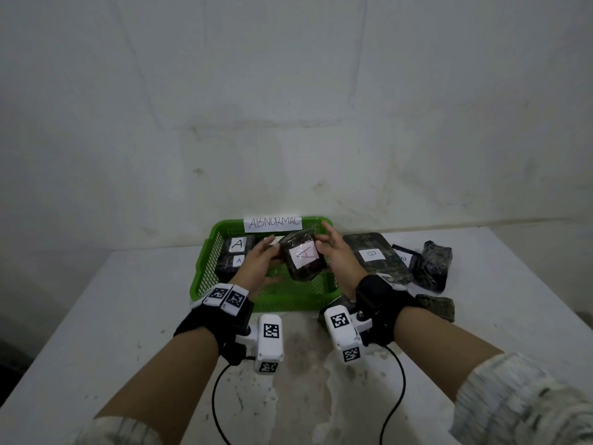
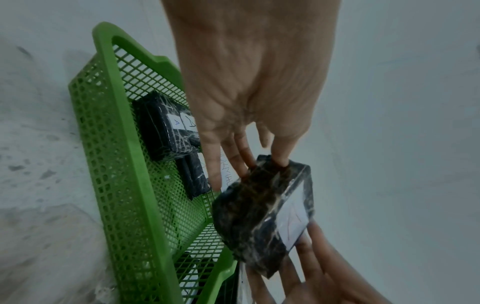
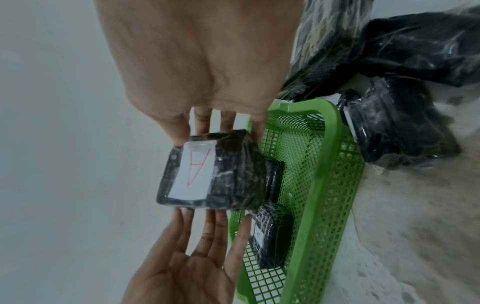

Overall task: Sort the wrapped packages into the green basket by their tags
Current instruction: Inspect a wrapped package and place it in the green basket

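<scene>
Black wrist straps with white camera pods sit nearest the viewer, cables trailing toward the person over the scuffed white table (image 1: 96,316). Just past them, both hands are up over the green basket (image 1: 205,274) with 1 wrapped package (image 1: 303,258) squeezed between them.

The left hand (image 1: 256,261) has its fingers straight and a bit spread, and the fingertips (image 2: 281,158) press into the package's left end, denting the wrap, so it's more of a flat-fingered push than a curl. The right hand (image 1: 337,255) does the same from the other side: fingers out straight and slightly fanned, tips on the right end of the package, nothing wrapped around it. So the package hangs in the air between 2 sets of fingertips, over the middle of the basket, tilted so its white tag (image 3: 194,172) with a red "A" faces the person.

Below and left of it, inside the basket, 2 dark packages tagged "A" (image 1: 237,244) lie flat against the far-left corner, and the left wrist view shows a 3rd dark one (image 2: 194,176) beside them, tag mostly hidden. On the basket's far rim there's a paper sign reading "ABNORMAL" (image 1: 272,223).

Off to the right, outside the basket, a big flat package tagged "B" (image 1: 372,253) lies on the table, with a few more dark bundles (image 1: 433,264) piled past it. Behind everything is a plain whitish wall (image 1: 288,91).
</scene>
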`<state>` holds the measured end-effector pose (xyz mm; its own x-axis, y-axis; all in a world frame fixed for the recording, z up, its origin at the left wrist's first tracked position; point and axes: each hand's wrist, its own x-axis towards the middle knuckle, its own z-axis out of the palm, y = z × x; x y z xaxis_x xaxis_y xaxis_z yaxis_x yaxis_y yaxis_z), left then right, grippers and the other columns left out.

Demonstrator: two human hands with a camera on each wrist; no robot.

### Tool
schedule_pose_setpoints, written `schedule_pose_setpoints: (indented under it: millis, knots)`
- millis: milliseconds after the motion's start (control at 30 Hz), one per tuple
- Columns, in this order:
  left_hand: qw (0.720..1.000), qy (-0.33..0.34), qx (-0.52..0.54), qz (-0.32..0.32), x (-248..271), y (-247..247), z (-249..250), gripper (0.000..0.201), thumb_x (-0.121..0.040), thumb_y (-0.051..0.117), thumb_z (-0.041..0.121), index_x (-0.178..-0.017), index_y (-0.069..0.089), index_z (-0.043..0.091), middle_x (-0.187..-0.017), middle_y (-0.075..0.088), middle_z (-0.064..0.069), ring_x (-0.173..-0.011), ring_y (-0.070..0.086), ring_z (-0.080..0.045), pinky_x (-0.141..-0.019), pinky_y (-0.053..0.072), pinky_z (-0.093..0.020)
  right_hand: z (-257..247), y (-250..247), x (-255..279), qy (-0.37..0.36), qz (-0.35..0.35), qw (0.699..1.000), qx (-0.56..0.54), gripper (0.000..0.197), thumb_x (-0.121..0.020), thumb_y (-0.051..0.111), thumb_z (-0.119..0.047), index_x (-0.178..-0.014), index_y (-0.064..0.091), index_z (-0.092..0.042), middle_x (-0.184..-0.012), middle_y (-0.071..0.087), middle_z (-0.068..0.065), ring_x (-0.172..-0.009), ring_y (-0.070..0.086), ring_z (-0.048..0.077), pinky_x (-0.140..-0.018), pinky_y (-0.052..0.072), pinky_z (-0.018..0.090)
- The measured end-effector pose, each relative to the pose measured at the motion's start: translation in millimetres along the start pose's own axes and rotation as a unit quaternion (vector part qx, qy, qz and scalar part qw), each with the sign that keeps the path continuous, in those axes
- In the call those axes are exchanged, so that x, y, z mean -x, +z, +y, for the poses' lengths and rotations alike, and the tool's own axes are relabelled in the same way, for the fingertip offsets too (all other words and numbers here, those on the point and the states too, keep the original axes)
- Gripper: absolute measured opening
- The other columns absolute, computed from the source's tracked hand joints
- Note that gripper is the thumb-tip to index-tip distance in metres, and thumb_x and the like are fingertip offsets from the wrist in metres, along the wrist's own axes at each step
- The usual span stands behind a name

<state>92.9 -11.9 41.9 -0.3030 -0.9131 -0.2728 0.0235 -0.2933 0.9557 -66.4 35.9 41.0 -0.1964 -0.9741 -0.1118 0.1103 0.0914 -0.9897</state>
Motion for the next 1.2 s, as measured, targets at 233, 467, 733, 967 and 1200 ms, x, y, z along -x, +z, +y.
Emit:
schedule_pose_setpoints:
  millis: [233,467,733,967,1200]
  knots:
    - [0.998,-0.02,-0.04,-0.034,4,3,-4,0.068,-0.089,0.06,0.025,-0.147,0.024,0.02,-0.143,0.042,-0.011,-0.123,0.048,-0.026,-0.093,0.047,-0.044,5,-3,-8,0.057,0.023,0.994,-0.085,0.055,-0.086,0.062,0.006,-0.133,0.038,-0.007,-0.09,0.063,0.007,-0.079,0.063,0.021,-0.071,0.053,0.032]
    - [0.998,0.005,-0.042,-0.043,3,1,-4,0.057,-0.092,0.054,0.014,-0.143,0.033,0.027,-0.134,0.047,-0.009,-0.107,0.055,-0.023,-0.088,0.048,-0.038,4,-1,-5,0.087,-0.04,0.995,0.035,0.054,-0.083,0.072,-0.031,-0.132,0.05,-0.022,-0.108,0.059,-0.001,-0.101,0.056,0.018,-0.09,0.047,0.038]
    - [0.998,0.009,-0.007,-0.07,-1,5,-2,0.057,-0.078,0.068,0.031,-0.13,0.046,0.033,-0.133,0.053,-0.007,-0.125,0.048,-0.026,-0.108,0.035,-0.051,5,3,-1,0.097,-0.08,0.99,-0.059,0.037,-0.088,0.065,-0.034,-0.12,0.063,-0.016,-0.122,0.065,0.01,-0.114,0.059,0.031,-0.085,0.049,0.05]
    - [0.998,0.03,-0.015,-0.055,-4,7,-1,0.05,-0.089,0.06,0.016,-0.136,0.045,0.016,-0.127,0.058,-0.01,-0.118,0.055,-0.027,-0.104,0.04,-0.052,5,1,-1,0.083,-0.053,0.992,-0.076,0.038,-0.089,0.065,-0.029,-0.124,0.06,-0.015,-0.12,0.064,0.008,-0.109,0.059,0.027,-0.08,0.054,0.042]
    - [0.997,0.023,-0.024,-0.074,-4,7,-2,0.056,-0.088,0.06,0.018,-0.14,0.041,0.017,-0.134,0.053,-0.01,-0.122,0.052,-0.028,-0.104,0.041,-0.052,7,-6,-1,0.079,-0.062,0.992,-0.074,0.044,-0.086,0.067,-0.012,-0.129,0.056,-0.013,-0.123,0.063,0.011,-0.111,0.06,0.028,-0.092,0.051,0.05]
